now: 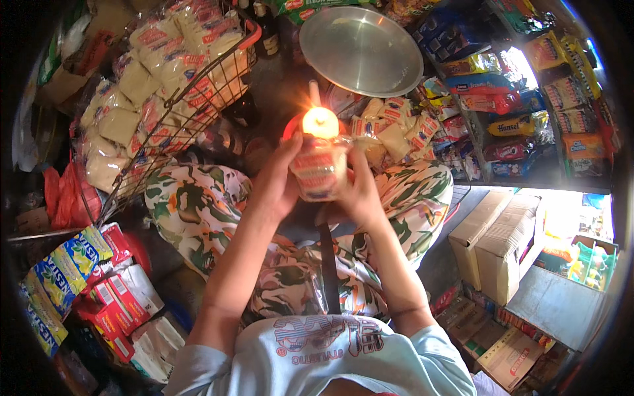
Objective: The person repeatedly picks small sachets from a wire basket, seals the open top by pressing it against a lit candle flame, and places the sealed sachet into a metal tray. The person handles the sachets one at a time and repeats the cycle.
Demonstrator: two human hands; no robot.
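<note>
Between my two hands is a clear plastic packet point(319, 171) of pale contents, printed in red. My left hand point(283, 175) grips its left side, and my right hand point(362, 185) grips its right side. The packet's upper edge is right at a bright flame point(320, 122); glare hides whether they touch. A white stick, perhaps a candle point(313, 93), shows just beyond the flame. Something red point(292, 127) is partly visible behind my left fingers. Similar packets fill a wire basket point(198, 91) on the left, and a smaller pile of packets point(394, 128) lies beyond my right hand.
A round metal tray point(361, 52) sits ahead. Snack packs point(510, 126) line shelves on the right, above cardboard boxes point(495, 237). Lower left are yellow-and-blue drink packs point(69, 267) and red packs point(116, 307). My crossed legs point(198, 208) border the work area. A dark bottle point(266, 32) stands by the basket.
</note>
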